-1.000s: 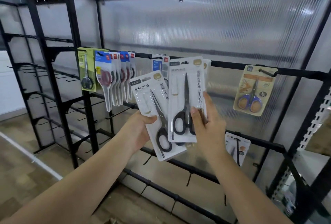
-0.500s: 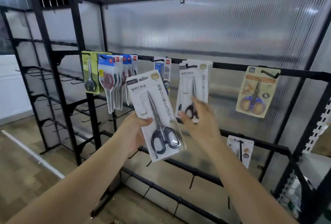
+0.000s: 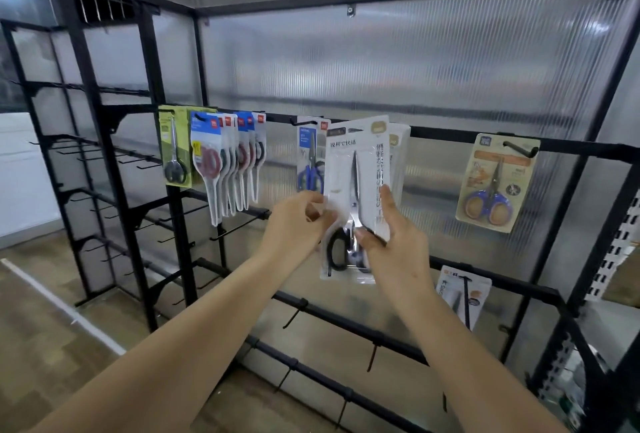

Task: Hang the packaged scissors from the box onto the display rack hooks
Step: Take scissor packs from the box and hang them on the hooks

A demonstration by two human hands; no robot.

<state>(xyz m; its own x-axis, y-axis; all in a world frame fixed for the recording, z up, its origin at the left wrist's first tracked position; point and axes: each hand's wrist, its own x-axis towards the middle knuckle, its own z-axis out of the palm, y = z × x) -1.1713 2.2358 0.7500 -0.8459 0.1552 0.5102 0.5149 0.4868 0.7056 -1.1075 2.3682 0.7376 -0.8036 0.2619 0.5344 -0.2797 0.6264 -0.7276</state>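
1. The left hand (image 3: 298,221) pinches the left edge of the white scissors pack (image 3: 356,197), and the right hand (image 3: 391,235) grips its lower right side, probably to keep it upright and square.
2. The pack's top sits level with the rack's top bar (image 3: 485,141), in front of a matching hung pack (image 3: 398,155), likely so its hole can meet the same hook.
3. Farther left hang the blue-carded packs (image 3: 225,159); far right, the orange-carded scissors (image 3: 495,179).

Black display rack (image 3: 450,133), packaged scissors (image 3: 495,179) hanging from hooks (image 3: 519,148)
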